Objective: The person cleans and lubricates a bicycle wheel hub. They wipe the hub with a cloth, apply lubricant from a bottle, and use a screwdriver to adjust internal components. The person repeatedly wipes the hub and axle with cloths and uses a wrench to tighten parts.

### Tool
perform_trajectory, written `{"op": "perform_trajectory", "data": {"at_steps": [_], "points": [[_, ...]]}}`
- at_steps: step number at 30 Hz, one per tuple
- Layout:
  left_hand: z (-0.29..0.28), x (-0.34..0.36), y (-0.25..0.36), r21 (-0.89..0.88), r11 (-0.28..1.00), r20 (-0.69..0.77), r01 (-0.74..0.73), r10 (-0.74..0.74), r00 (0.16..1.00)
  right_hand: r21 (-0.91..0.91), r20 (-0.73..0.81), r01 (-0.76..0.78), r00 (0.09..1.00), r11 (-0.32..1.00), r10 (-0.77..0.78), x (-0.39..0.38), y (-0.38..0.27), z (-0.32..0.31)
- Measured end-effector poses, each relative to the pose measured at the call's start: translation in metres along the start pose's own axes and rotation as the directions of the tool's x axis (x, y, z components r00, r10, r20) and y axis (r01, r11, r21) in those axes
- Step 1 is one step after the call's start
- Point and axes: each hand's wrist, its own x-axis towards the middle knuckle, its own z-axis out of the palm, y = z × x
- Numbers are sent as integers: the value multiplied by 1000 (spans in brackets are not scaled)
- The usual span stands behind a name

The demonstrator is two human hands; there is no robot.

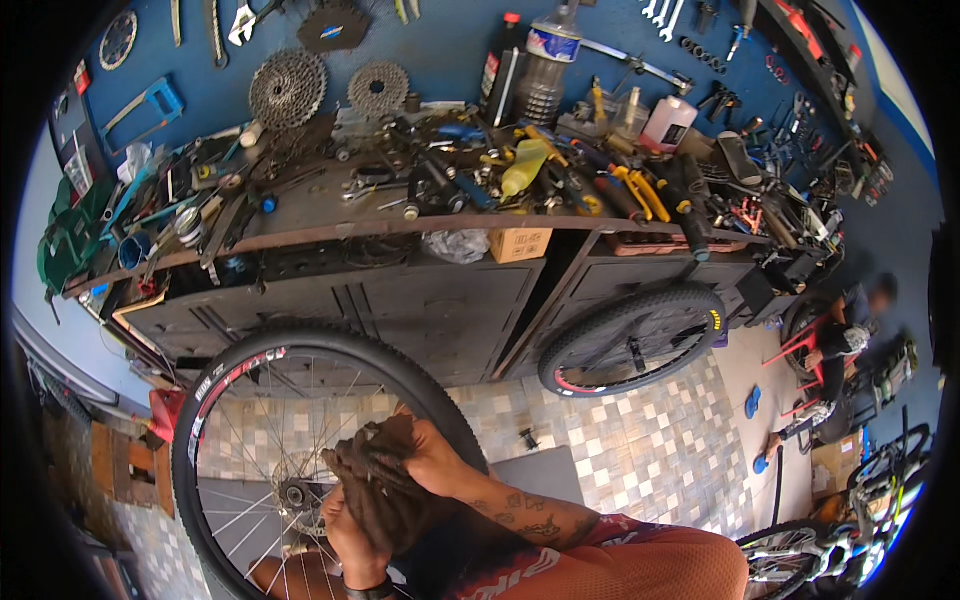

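A dark brown, crumpled rag (375, 480) is bunched up between my two hands. My left hand (352, 535) closes on its lower left side, with a dark band around the wrist. From the right, my right hand (432, 462) grips the rag's upper right edge, fingers partly hidden behind it. Just beyond the hands stands a bicycle wheel (205, 385) with a black knobby tire, thin spokes and a hub (294, 494) carrying a disc rotor. The rag and my forearms cover part of its right side.
A workbench (330, 205) crowded with tools runs across the back. Another bicycle wheel (632, 340) leans on its cabinet front. A small black part (528, 438) lies on the tiled floor. At the right, a person (840, 350) sits by a red chair, and bicycles (800, 555) stand below.
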Motion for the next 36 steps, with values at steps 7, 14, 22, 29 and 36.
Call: {"op": "perform_trajectory", "data": {"at_steps": [7,14,22,29,36], "points": [[-24,10,10,-192,972,62,135,-125,990,84,84,45,995,995,-53,0,-4,0],[-7,-3,-2,581,692,91,-429,468,879,-232,-215,-16,976,973,-35,-6,22,18],[0,-4,-4,375,888,18,-267,281,960,-254,-210,13,975,967,-68,-13,30,16],[-16,-3,-12,-47,994,44,-102,104,994,14,34,70,997,997,-70,-7,35,-1],[-24,-3,-3,-149,950,208,273,-240,948,240,97,-75,994,968,53,0,28,-15]]}}
